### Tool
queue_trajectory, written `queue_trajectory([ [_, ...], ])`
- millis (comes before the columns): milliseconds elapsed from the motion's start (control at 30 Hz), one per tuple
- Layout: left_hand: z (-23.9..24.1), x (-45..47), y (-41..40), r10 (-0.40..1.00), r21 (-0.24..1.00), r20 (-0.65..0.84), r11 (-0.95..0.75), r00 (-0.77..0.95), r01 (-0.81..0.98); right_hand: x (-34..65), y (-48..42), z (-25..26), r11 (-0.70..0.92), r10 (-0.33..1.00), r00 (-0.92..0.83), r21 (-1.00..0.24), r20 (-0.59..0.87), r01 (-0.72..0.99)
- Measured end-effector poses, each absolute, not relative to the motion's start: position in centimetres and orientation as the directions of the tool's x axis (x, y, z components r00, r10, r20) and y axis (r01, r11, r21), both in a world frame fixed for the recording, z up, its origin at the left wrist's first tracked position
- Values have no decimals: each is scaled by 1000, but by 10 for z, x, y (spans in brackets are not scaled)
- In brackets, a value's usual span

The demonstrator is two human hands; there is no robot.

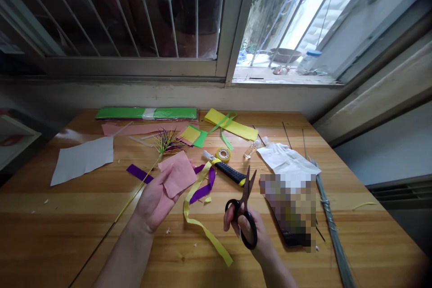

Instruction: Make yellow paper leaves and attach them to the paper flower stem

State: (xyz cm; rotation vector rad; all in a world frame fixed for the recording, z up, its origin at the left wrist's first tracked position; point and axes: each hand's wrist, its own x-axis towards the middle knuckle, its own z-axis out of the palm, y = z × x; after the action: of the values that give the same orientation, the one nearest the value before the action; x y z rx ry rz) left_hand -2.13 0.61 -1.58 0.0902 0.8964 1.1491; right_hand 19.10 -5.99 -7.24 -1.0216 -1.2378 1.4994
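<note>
My left hand point(157, 202) holds a square of pink crepe paper point(178, 173), palm up, with the thumb resting over its edge. In my right hand point(251, 229) is a pair of black-handled scissors point(247, 198), blades pointing up and slightly apart, with fingers through the loops. Left of the pink paper lies a paper flower stem point(135, 195) with a fringed yellow, green and purple head point(167, 141). Between my hands a yellow crepe strip point(205, 229) curls across the table, beside a purple strip point(205, 189).
Past my hands lie a utility knife point(229, 171), a tape roll point(223, 154), a small glass bottle point(251, 149), yellow folded paper point(232, 126) and a green paper pack point(168, 113). At right are white tissue point(286, 157), a blurred-out object point(290, 207) and a wire bundle point(332, 229).
</note>
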Motion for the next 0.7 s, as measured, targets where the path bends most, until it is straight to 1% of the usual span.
queue_trajectory([
  [33, -20, -23, 8, 821, 523, -565, 433, 82, -734, 191, -59, -73, -87, 975, -218, -984, -53, -153],
  [100, -31, -27, 11, 848, 641, -530, 402, 2, -654, 189, -57, -74, -108, 982, -173, -979, -78, -174],
  [167, -45, -30, 12, 869, 780, -487, 384, -92, -495, 187, -55, -76, -128, 986, -133, -976, -105, -175],
  [200, -52, -31, 13, 878, 844, -458, 382, -137, -376, 186, -54, -78, -134, 987, -115, -976, -116, -172],
  [333, -80, -33, 18, 892, 905, -407, 365, -195, -217, 184, -50, -91, -175, 983, -78, -969, -164, -173],
  [467, -95, -33, 28, 933, 960, -280, 271, -225, -71, 183, -46, -102, -217, 975, -81, -960, -206, -177],
  [567, -96, -33, 38, 954, 985, -168, 173, -248, -4, 183, -44, -104, -218, 975, -67, -962, -210, -164],
  [700, -83, -32, 49, 948, 997, -10, 32, -319, 65, 183, -41, -105, -224, 974, -56, -964, -218, -142],
])
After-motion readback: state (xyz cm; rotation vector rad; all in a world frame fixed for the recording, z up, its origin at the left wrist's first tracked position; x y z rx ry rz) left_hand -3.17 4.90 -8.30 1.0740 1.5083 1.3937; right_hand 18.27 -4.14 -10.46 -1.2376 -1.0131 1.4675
